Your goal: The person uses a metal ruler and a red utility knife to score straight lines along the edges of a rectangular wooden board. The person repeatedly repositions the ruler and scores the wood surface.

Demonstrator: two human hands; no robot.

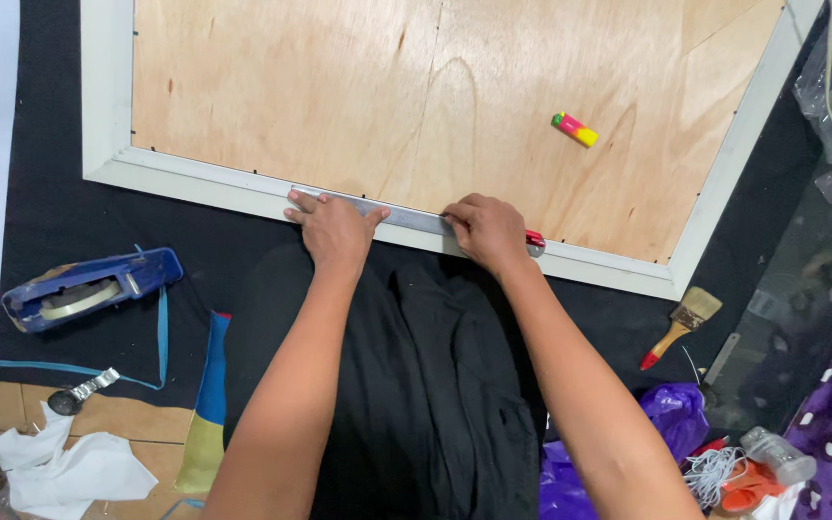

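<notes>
Left hand [332,228] pressing metal ruler [406,218], right hand [489,231] gripping red-tipped tool [534,239], white frame [195,179]

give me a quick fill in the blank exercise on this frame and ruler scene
1. The left hand presses flat on a metal ____ lying along the frame.
2. The right hand grips a tool whose visible tip is ____ in colour.
3. The lighter lies on the ____ backing board.
4. The paintbrush lies on the dark cloth, outside the frame's ____ corner nearest the right hand.

Missing words: ruler; red; plywood; lower right
</notes>
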